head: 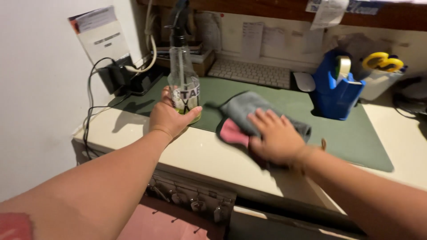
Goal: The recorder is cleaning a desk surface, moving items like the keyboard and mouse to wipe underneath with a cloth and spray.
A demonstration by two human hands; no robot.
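My left hand [171, 116] is wrapped around the base of a clear spray bottle [183, 75] with a black trigger head, standing upright at the edge of a green desk mat [356, 138]; a little yellowish liquid sits at its bottom. My right hand [276, 135] presses flat, fingers spread, on a grey and pink cloth [242, 118] that lies across the mat's front edge and the cream desk top [200, 153]. The hand and cloth are blurred.
A white keyboard [250, 73] and a mouse [304, 82] lie at the back. A blue tape dispenser [334, 86] stands to the right, beside a white cup with yellow-handled scissors [383, 62]. Black cables and a plug block [116, 75] sit at the left wall.
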